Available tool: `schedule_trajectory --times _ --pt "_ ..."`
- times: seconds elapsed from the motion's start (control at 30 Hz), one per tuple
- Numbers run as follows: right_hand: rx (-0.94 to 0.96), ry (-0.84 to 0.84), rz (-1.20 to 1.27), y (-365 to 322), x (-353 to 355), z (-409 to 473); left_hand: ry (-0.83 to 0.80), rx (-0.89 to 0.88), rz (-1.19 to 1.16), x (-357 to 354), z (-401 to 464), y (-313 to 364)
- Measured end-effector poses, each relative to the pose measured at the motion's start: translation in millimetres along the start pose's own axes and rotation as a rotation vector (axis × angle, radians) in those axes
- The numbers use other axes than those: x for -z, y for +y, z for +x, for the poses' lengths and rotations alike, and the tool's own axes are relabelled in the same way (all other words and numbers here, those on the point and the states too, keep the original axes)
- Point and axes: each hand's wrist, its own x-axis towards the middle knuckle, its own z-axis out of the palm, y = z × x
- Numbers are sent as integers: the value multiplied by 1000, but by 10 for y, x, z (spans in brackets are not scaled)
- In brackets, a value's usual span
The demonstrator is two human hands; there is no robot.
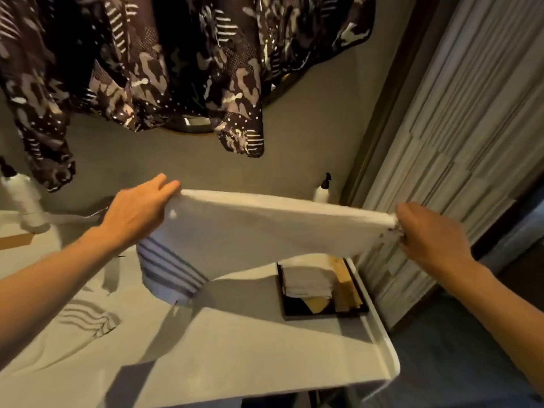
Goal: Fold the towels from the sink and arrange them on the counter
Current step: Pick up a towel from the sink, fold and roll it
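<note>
Towel held taut above worktop

My left hand (138, 210) and right hand (429, 234) each have fingers clamped on a top corner of the towel (265, 228), above the worktop (235, 334).

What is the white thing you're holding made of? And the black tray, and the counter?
Towel: looks like soft cotton cloth, since it sags and drapes between the left hand and right hand. Black tray: seems hard and glossy, maybe plastic or lacquer. Counter: smooth pale surface, perhaps stone or laminate; I can't tell.

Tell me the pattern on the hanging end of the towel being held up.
Dark blue stripes on white, at the towel's lower left end, in the head view.
</note>
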Motion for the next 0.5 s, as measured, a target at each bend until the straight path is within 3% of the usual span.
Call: schedule_trajectory --times 0.1,0.3,0.4,0.5 --pt "36 -136 -64 -127 -487 -432 -195 -30 -127 -420 -559 306" --pt "38 -622 -65 -584 -1651 -1337 -961 -223 -275 -1045 -1466 1481" --pt "82 -738 -11 -679 -1852 -1607 -1062 -251 -401 -1134 -1363 2181" --pt "141 -790 20 -650 -1872 -1701 -1031 -179 -551 -1225 -1093 2800"
